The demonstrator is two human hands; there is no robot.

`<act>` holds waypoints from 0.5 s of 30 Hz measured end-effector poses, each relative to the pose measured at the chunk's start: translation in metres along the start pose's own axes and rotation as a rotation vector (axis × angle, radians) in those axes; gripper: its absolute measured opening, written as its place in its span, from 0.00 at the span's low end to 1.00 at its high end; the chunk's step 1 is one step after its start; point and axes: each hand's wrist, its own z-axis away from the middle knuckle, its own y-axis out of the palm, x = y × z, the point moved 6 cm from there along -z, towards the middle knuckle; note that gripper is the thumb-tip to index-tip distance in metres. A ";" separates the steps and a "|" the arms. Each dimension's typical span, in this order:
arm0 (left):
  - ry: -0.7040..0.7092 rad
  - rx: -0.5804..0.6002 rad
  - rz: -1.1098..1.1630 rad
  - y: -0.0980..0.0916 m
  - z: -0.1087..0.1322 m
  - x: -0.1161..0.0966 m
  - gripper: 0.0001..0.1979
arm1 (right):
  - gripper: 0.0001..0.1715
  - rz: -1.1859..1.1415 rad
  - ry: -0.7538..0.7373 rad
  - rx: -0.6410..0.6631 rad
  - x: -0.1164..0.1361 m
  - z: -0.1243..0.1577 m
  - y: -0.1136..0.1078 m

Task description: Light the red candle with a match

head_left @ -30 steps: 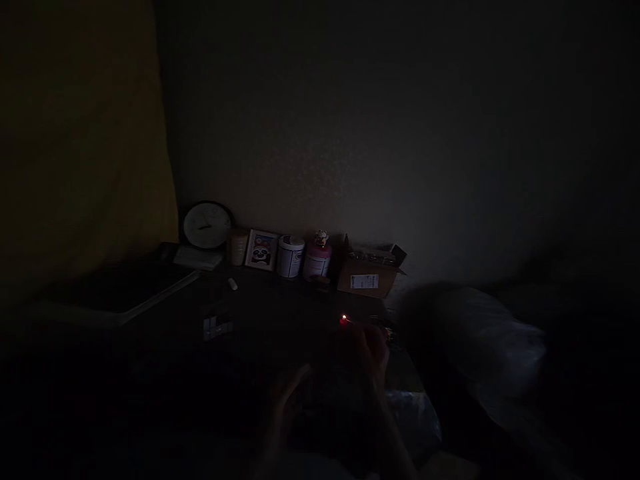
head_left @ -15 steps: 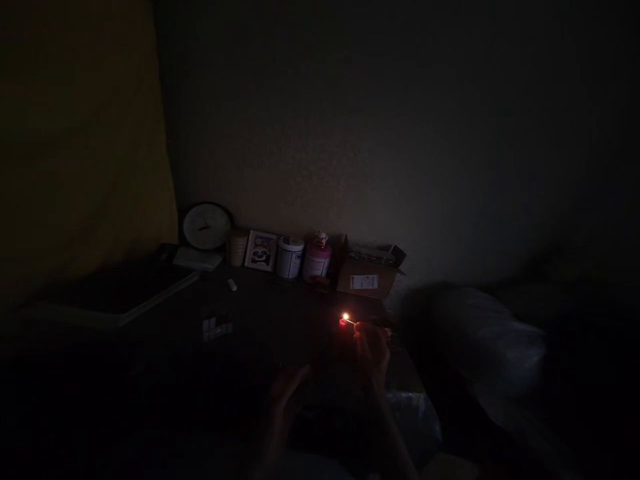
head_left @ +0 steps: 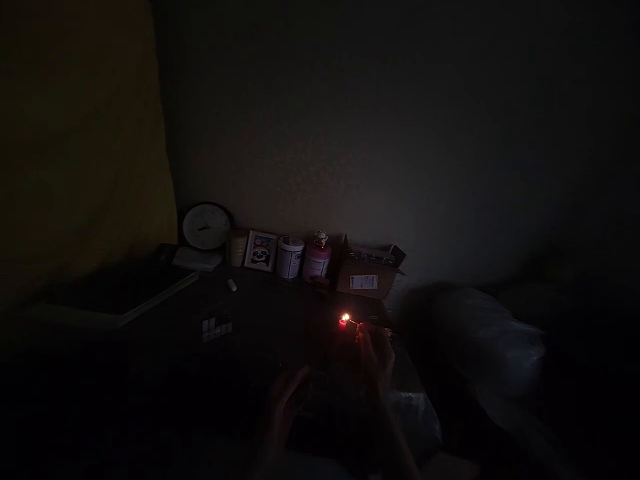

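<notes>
Between the fingertips of my right hand (head_left: 377, 353), a thin burning match (head_left: 353, 323) points left. Its flame (head_left: 346, 317) is at the top of a small red candle (head_left: 343, 324) on the dark table. Whether the wick burns by itself cannot be made out in the glare. My left hand (head_left: 287, 393) is lower and to the left, with one digit stretched toward the candle. Deep shadow hides its other fingers and anything in them.
Along the wall are a round clock (head_left: 206, 227), a framed panda picture (head_left: 261, 251), a white tin (head_left: 290, 257), a pink tin (head_left: 317, 263) with a figurine, and an open cardboard box (head_left: 367, 277). Nearer lie a small white object (head_left: 231, 285) and a pale-patched item (head_left: 217, 327).
My right hand has shifted slightly right and down, drawing the match back a little. The glow at the candle has widened. My left hand is almost where it was.
</notes>
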 end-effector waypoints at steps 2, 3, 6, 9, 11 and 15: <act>-0.028 -0.026 0.027 0.002 -0.001 0.000 0.07 | 0.15 -0.037 0.009 -0.003 0.011 0.003 -0.006; -0.046 -0.035 0.045 0.002 -0.001 0.001 0.07 | 0.14 -0.067 0.009 0.004 0.016 0.004 -0.010; -0.071 -0.038 0.082 0.002 -0.004 0.002 0.06 | 0.11 -0.209 0.048 0.048 0.023 0.007 -0.025; -0.061 -0.019 0.033 -0.001 -0.004 0.002 0.08 | 0.14 -0.299 0.145 0.156 0.015 0.011 -0.039; -0.065 -0.020 -0.013 -0.004 -0.003 0.004 0.10 | 0.15 -0.236 0.215 0.273 0.003 0.015 -0.046; -0.052 0.006 -0.029 -0.007 -0.003 0.007 0.11 | 0.12 0.069 0.284 0.374 -0.023 0.019 -0.068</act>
